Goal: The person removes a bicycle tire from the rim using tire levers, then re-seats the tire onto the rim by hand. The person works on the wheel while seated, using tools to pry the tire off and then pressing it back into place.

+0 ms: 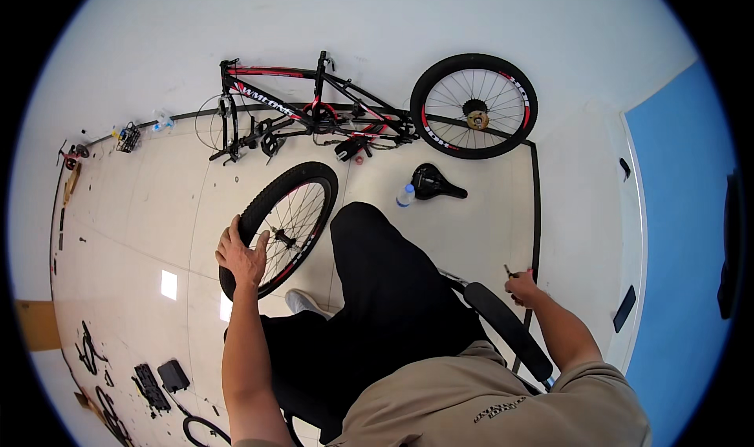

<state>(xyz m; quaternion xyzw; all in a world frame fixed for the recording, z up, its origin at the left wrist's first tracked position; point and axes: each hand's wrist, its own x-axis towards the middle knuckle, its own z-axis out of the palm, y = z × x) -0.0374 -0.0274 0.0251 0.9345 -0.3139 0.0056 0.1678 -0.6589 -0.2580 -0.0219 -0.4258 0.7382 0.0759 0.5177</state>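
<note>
A bicycle wheel (286, 239) with a black knobby tyre and red-marked rim stands tilted on the floor, left of my knee. My left hand (242, 257) holds it at the near left side, fingers over the tyre and thumb inward by the spokes. Out to the right, beside the chair's armrest, my right hand (521, 287) is closed round a small, slim dark object (509, 272). Only its tip shows, so its kind is unclear.
Against the wall lean a black and red bicycle frame (275, 101) and another wheel (474, 107) with a cassette. A saddle (436, 183) and water bottle (405, 196) stand near my knee. A black armrest (506, 331) is at my right; a black case (173, 375) lies lower left.
</note>
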